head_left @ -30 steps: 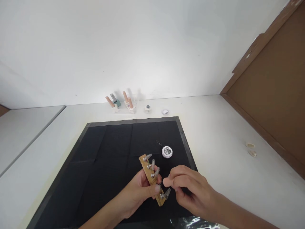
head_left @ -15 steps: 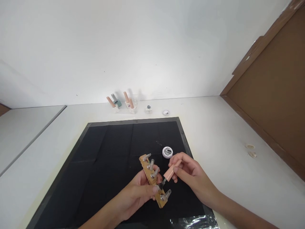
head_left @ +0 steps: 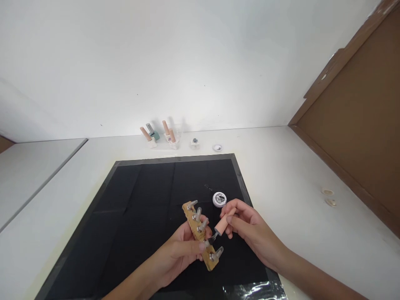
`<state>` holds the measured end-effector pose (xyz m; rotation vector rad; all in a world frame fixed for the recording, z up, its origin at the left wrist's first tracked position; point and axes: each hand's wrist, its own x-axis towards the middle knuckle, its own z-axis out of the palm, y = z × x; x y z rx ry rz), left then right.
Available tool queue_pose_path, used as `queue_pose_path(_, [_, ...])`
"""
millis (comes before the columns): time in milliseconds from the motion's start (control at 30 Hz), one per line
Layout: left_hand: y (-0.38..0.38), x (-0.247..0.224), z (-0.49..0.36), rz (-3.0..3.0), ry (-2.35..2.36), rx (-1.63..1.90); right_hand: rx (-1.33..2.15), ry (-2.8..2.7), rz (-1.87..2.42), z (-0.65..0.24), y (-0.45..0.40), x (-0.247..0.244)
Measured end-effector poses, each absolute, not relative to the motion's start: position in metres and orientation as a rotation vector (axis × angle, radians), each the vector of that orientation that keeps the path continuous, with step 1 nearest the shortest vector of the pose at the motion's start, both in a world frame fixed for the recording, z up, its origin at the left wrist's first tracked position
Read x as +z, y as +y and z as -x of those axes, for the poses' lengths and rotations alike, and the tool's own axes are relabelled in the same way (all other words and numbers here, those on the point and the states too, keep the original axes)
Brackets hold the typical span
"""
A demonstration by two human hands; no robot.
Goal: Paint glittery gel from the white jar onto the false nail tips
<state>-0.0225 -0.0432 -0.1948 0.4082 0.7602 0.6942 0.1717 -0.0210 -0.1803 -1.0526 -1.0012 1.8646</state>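
Your left hand (head_left: 179, 254) grips the wooden strip (head_left: 200, 237), long axis 11-to-5. Your right hand (head_left: 250, 229) fingers pinch the peach brush handle (head_left: 222, 225), bristles aimed 7 o'clock.

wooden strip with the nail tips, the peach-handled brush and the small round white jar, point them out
wooden strip with clear nail tips (head_left: 196, 228), head view, on its bare wood midway along
peach-handled brush (head_left: 221, 224), head view, on the peach handle
small round white jar (head_left: 219, 199), head view, on its open top
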Motion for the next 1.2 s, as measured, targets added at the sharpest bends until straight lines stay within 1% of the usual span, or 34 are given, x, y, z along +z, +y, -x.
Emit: queue_pose_path(1200, [-0.0437,-0.1996,0.0236,-0.400,0.722,0.724,1.822,-1.079,0.997,-0.1729,-0.0196,-0.1819])
